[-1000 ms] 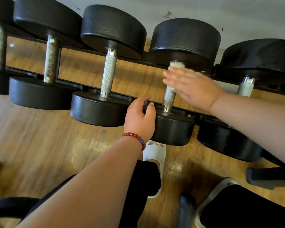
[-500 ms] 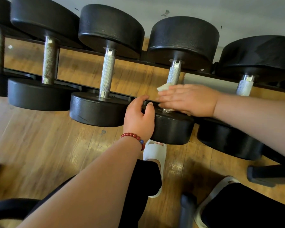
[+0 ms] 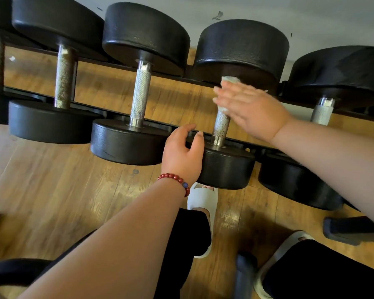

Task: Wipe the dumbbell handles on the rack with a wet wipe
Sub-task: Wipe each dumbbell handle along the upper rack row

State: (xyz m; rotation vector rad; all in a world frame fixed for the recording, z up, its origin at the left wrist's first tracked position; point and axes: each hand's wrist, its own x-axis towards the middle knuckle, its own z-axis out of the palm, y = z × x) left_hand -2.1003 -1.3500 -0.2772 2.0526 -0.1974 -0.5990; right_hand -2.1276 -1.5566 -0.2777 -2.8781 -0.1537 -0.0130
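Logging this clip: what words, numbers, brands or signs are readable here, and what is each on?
No readable text in this view.
dumbbell: plain black heads, no weight number visible.
wet wipe, bracelet, slipper: no markings.
wall scuff: a smudge, not lettering.

Left hand [image 3: 183, 157] held forward, fingers [image 3: 200, 138] curled, right hand [image 3: 253, 108] flat, fingers straight, forearms extended
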